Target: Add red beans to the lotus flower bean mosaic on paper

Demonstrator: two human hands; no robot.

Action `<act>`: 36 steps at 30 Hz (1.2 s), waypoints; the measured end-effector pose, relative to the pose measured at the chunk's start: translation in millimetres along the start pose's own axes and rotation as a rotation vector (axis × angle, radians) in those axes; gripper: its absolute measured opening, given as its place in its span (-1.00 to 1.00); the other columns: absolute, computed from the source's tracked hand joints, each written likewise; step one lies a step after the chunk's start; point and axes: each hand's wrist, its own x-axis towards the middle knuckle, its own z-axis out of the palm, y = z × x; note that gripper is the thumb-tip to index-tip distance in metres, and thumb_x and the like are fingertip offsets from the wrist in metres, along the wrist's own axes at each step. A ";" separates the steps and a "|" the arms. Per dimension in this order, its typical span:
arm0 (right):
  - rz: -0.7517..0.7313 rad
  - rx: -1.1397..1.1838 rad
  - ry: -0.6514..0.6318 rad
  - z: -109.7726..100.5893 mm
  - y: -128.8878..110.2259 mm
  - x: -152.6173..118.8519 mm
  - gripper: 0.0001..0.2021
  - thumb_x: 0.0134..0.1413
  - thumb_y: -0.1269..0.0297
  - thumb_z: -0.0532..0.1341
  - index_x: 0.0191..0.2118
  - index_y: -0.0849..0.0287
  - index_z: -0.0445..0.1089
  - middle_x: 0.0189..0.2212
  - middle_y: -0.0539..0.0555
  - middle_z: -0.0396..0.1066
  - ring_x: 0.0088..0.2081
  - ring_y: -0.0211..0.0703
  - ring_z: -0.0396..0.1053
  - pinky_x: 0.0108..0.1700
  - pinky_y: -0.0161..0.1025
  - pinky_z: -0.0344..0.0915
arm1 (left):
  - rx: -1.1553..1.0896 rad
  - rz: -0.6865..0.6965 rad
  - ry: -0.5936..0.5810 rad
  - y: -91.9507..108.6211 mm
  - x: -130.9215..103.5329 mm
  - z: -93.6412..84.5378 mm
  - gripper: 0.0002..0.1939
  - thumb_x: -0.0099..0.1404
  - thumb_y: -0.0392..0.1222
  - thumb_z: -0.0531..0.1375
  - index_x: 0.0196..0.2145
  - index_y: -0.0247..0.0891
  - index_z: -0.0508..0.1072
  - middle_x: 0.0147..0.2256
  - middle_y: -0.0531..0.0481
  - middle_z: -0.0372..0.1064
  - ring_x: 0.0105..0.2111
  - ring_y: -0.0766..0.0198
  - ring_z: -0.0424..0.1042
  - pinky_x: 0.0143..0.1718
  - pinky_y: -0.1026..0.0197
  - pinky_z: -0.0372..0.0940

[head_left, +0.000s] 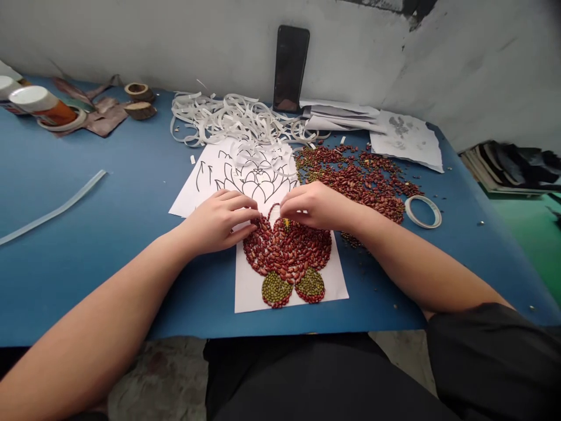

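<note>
Left hand: palm down, wrist nearly straight, forearm rising from the lower left; fingers loosely bent and parted, grasping nothing visible, tips at the upper left edge of the bean picture. Right hand: forearm entering from the lower right, wrist bent, back of hand uppermost, fingers curled downward and drawn together over the upper part of the same piece; whether a bean is pinched between them cannot be told. Bean picture: one, on a white sheet near the front edge of the blue table; red beans fill a broad lobed shape, most of it lying below both sets of fingertips, with two rounded green bean patches at the foot, bordered in red. Between the hands, a small outlined loop of beans, its inside pale. Line drawing: a petalled flower in black on white paper, just beyond the fingers. Loose beans: red and green mixed, spread beyond the right hand and forearm. Tape roll: lying flat, beside the loose beans.
</note>
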 end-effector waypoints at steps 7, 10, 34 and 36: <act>-0.020 0.075 -0.063 15.9 -1.3 21.8 -0.76 0.33 0.52 0.22 -0.24 0.11 0.63 -0.19 0.08 0.66 -0.17 -0.16 0.56 -0.03 -0.18 0.43 | 0.025 0.000 -0.008 1.1 0.1 -0.8 -0.73 0.57 -0.08 0.12 0.00 -0.11 0.62 -0.01 -0.09 0.63 -0.09 0.07 0.55 -0.03 -0.01 0.34; 0.018 0.133 -0.053 17.8 -2.6 20.5 -0.77 0.31 0.52 0.24 -0.26 0.10 0.62 -0.18 0.06 0.67 -0.16 -0.17 0.57 -0.02 -0.19 0.43 | 0.048 0.004 -0.017 0.7 -0.3 0.0 -0.71 0.59 -0.07 0.10 0.00 -0.12 0.62 0.00 -0.09 0.63 -0.08 0.07 0.55 -0.03 -0.01 0.34; -0.029 0.013 0.000 33.6 13.2 16.3 -0.84 0.40 0.36 0.30 -0.22 0.08 0.65 -0.21 0.08 0.62 -0.16 -0.11 0.49 0.05 -0.08 0.30 | 0.107 0.092 0.080 -2.2 -1.3 4.2 -0.75 0.57 -0.12 0.12 -0.05 -0.17 0.60 -0.05 -0.08 0.61 -0.11 0.09 0.53 -0.05 0.05 0.31; -0.030 0.010 0.011 34.3 14.1 15.4 -0.84 0.40 0.35 0.31 -0.22 0.08 0.66 -0.21 0.08 0.61 -0.16 -0.11 0.49 0.04 -0.08 0.31 | 0.114 0.101 0.083 -2.0 -1.0 4.1 -0.75 0.58 -0.12 0.11 -0.05 -0.18 0.59 -0.05 -0.07 0.61 -0.12 0.10 0.53 -0.05 0.04 0.31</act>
